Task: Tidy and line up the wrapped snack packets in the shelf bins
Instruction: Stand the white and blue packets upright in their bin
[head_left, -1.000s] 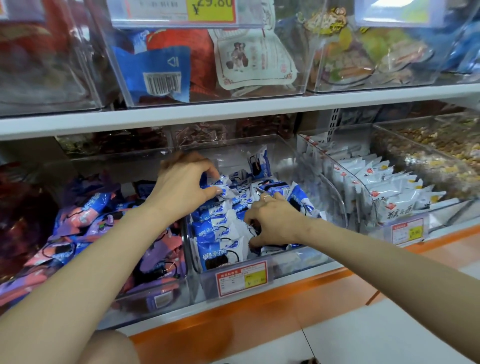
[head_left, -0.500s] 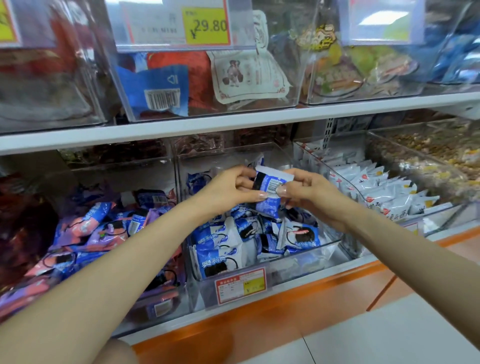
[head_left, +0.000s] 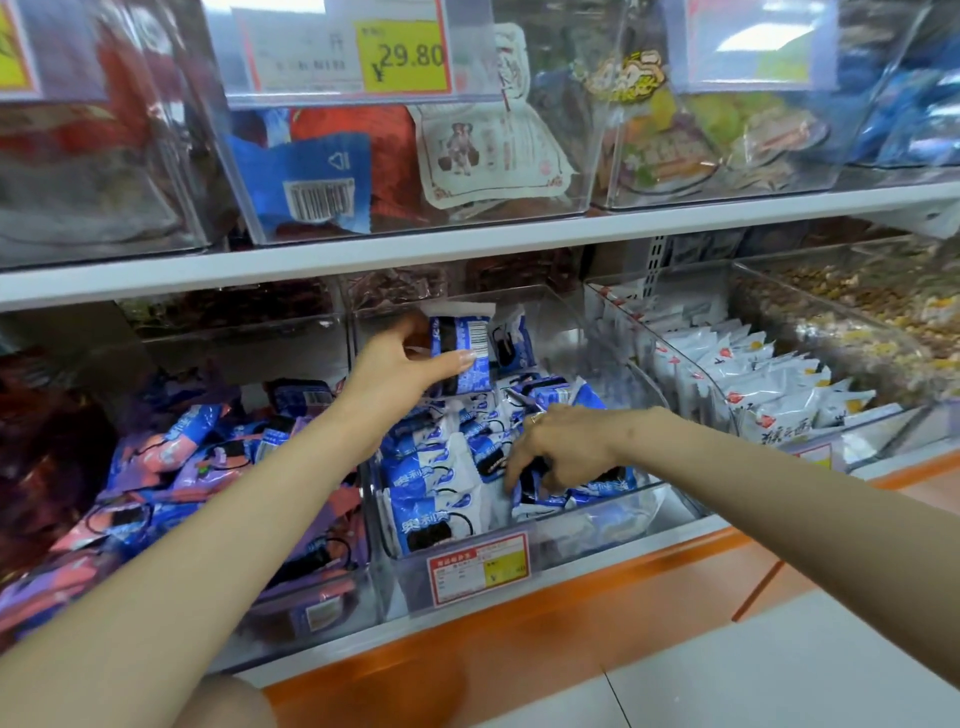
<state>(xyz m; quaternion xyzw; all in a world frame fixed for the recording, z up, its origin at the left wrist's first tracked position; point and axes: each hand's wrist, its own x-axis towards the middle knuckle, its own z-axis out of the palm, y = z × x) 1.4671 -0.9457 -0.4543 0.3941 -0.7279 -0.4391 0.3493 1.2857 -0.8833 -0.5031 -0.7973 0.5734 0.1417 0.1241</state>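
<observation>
Hands apart: left hand (head_left: 402, 366) pinches blue packet (head_left: 464, 358) aloft; right hand (head_left: 566, 441) grips packets (head_left: 589, 491) in bin (head_left: 582, 530).

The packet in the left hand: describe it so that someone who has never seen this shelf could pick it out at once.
Under the white shelf board, find the middle clear bin, heaped with blue-and-white packets. The left hand holds one packet up over the back of that heap. Only it is raised in a hand with its barcode side toward the camera.

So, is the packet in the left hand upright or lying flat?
Upright: the left hand holds the blue packet on end, barcode side facing the camera, above the pile.
</observation>
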